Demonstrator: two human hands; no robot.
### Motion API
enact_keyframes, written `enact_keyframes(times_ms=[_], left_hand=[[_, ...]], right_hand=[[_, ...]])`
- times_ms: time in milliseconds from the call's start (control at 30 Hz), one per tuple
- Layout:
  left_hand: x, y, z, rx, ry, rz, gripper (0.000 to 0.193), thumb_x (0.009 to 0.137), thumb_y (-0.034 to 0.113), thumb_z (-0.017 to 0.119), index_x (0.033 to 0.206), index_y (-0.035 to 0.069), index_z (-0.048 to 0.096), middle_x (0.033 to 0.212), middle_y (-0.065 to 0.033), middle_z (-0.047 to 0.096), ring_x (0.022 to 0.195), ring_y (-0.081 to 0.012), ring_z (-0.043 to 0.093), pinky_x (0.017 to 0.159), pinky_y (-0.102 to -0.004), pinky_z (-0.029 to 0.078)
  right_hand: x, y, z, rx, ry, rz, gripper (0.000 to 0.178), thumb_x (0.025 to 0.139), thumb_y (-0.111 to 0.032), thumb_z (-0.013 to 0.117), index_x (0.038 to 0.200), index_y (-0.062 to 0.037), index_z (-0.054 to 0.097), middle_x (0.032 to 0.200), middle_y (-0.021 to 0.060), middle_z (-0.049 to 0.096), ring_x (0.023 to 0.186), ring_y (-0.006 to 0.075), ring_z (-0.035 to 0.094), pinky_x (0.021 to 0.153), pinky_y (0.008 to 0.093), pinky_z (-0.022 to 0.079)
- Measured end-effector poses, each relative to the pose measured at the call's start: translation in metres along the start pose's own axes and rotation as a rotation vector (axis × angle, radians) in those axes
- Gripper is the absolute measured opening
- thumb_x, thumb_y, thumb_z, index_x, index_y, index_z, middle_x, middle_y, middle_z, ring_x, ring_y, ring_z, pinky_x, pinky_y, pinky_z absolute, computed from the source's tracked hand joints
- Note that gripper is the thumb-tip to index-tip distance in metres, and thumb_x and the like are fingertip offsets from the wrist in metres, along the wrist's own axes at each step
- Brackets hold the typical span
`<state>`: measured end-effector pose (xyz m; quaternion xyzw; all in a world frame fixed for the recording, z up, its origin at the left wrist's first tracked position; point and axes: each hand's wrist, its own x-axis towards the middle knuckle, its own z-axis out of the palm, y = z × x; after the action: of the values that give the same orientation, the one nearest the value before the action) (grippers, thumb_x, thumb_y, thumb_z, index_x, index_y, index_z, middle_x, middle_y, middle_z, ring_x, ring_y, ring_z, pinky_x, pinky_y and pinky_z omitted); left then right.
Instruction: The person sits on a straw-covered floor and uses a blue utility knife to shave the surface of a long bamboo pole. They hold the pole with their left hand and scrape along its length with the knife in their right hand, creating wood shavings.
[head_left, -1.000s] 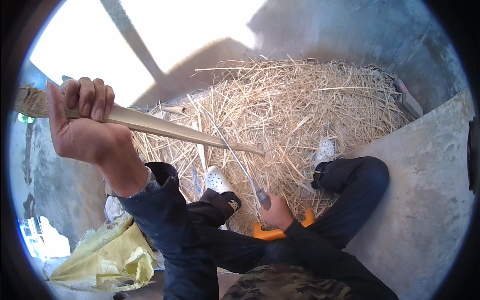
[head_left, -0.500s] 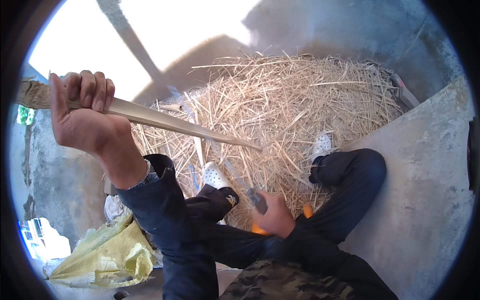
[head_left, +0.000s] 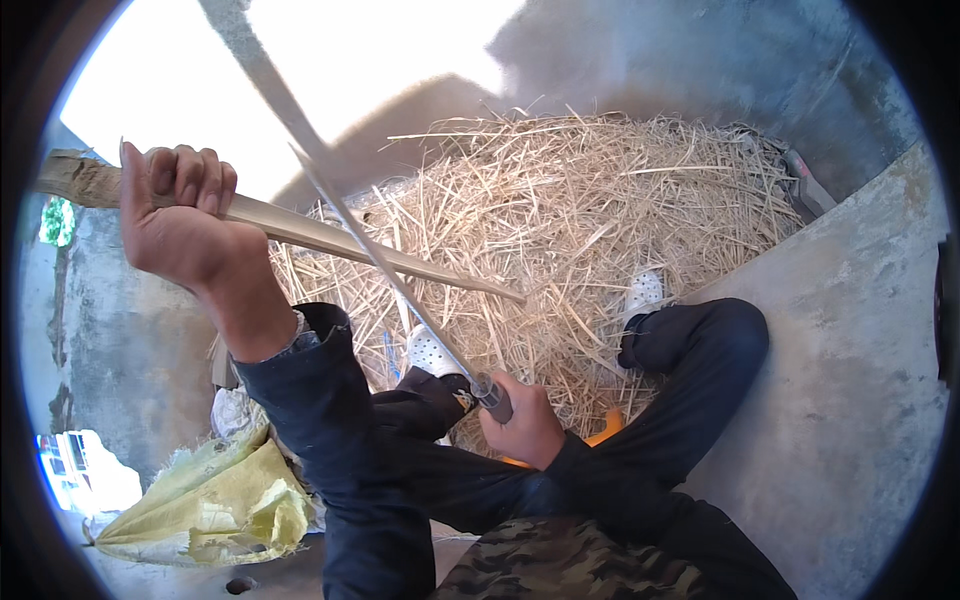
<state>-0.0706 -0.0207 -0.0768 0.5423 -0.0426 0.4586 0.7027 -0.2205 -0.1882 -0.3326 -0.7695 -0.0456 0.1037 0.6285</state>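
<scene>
My left hand, raised at the left, is closed round a long wooden stick. The stick is rough and brown at its thick end and pale, tapering to a point over the straw. Low in the middle, my right hand grips the dark grey handle of a long knife. Its thin blade slants up to the left and crosses the stick in view. Whether blade and stick touch I cannot tell.
A heap of straw-like shavings covers the floor around my feet in white clogs. At the lower left lies a torn yellow sack. An orange object shows under my legs. Concrete walls stand around.
The knife blade has swung up and left, from low by the clog to across the stick. My right hand has shifted slightly left. The stick has barely moved.
</scene>
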Motion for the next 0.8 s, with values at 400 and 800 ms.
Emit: enact_keyframes(times_ms=[400,800], left_hand=[[0.016,-0.008,-0.018,0.063,0.146,-0.016,0.041,0.098,0.028,0.049,0.063,0.015,0.031,0.057,0.0042,0.024,0.049,-0.0077,0.021,0.046,-0.0245,0.017],[0.005,-0.006,0.001,0.064,0.073,0.041,0.041,0.098,0.027,0.05,0.063,0.014,0.032,0.055,0.0027,0.026,0.047,-0.0083,0.023,0.045,-0.0243,0.018]], right_hand=[[0.005,-0.041,-0.008,0.002,-0.055,0.029,0.031,0.08,-0.022,0.064,0.105,-0.0035,0.064,0.09,0.0272,0.064,0.085,0.0441,0.063,0.069,0.0466,0.05],[0.012,0.019,0.01,-0.054,-0.038,0.039,0.042,0.08,-0.034,0.067,0.102,0.0014,0.064,0.084,0.029,0.064,0.077,0.0415,0.066,0.065,0.0455,0.05]])
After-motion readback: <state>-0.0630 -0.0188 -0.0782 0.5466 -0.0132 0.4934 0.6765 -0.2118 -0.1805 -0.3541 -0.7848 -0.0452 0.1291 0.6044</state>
